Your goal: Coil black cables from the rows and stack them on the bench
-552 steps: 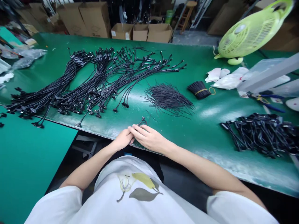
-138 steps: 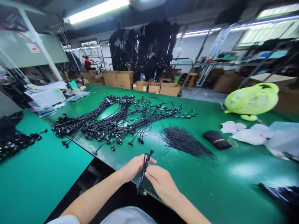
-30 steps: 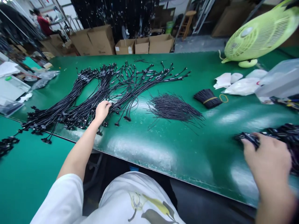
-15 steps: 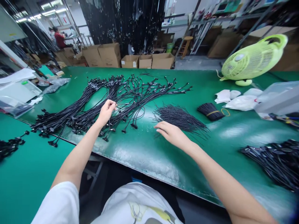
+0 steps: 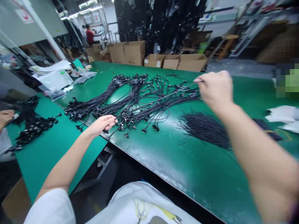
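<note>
A thin black cable runs stretched between my two hands above the cable bundles. My left hand is closed on its near end, low over the table's front edge. My right hand is raised at the far right of the bundles, its fingers pinching the other end. Beneath the cable lie several bundles of black cables with small connectors at their ends. Below my right forearm rests a loose pile of thin black ties or wires, partly hidden by that arm.
At the left, another person's hand is beside a heap of black cables on the lower green table. Cardboard boxes stand behind the green table. White packets lie at the right; a blurred green fan part is beyond.
My right hand has moved up and away from the thin pile and now pinches a cable. My left hand has come nearer the front edge. The view has turned left.
</note>
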